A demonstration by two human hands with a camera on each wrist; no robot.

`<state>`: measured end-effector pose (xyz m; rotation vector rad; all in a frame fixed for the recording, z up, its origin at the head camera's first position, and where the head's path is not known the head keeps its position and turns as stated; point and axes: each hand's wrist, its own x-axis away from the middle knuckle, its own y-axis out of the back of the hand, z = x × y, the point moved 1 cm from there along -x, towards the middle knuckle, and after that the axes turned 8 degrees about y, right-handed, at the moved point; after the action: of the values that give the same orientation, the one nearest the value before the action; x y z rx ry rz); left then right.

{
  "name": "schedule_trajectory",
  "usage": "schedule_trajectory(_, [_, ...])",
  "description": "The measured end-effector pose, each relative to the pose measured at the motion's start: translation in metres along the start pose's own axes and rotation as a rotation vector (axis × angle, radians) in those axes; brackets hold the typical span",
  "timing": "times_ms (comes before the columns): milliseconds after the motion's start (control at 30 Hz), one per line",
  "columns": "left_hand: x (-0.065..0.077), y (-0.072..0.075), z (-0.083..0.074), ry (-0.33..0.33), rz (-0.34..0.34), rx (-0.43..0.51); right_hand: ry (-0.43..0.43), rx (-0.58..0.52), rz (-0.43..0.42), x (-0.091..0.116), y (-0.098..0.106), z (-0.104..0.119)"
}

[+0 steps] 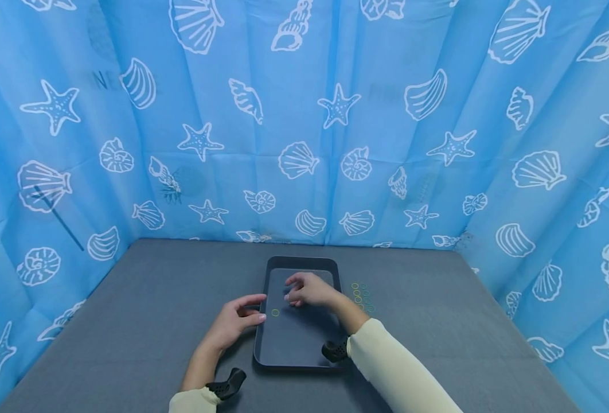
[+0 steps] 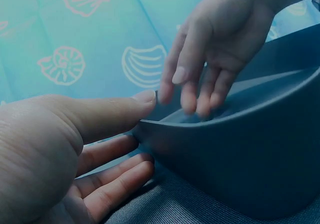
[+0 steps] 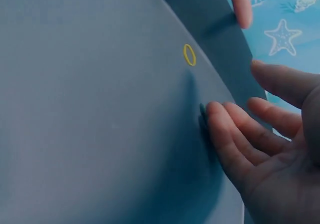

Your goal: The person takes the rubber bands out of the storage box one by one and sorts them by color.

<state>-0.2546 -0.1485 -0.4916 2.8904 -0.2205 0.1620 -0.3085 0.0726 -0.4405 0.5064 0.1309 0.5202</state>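
My left hand (image 1: 234, 322) is at the left side of the dark grey tray (image 1: 296, 366), thumb at the rim and straight fingers against the outer wall. Over the tray's floor hovers my right hand (image 1: 309, 289), fingers loosely bent, thumb apart from them. A thin teal ring (image 3: 202, 110) shows edge-on right beside its fingertips in the right wrist view. On the tray floor near the left wall lies a yellow ring (image 1: 275, 312), also seen in the right wrist view as a yellow ring (image 3: 189, 55).
Just right of the tray several yellow rings (image 1: 356, 291) lie in a column, beside several green-teal rings (image 1: 367, 299). A grey cloth (image 1: 196, 269) covers the table. Blue shell-print curtains (image 1: 304, 115) hang behind and at both sides.
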Motion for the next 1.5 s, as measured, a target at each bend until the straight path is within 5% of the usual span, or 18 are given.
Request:
schedule_trajectory(600, [0.0,-0.001,0.001,-0.011,0.003,0.006,0.035,0.208,0.214,-0.014,-0.021,0.002])
schedule_trajectory(1500, [0.0,0.001,0.0,-0.01,0.011,0.008,-0.048,0.332,0.128,-0.019,-0.035,0.006])
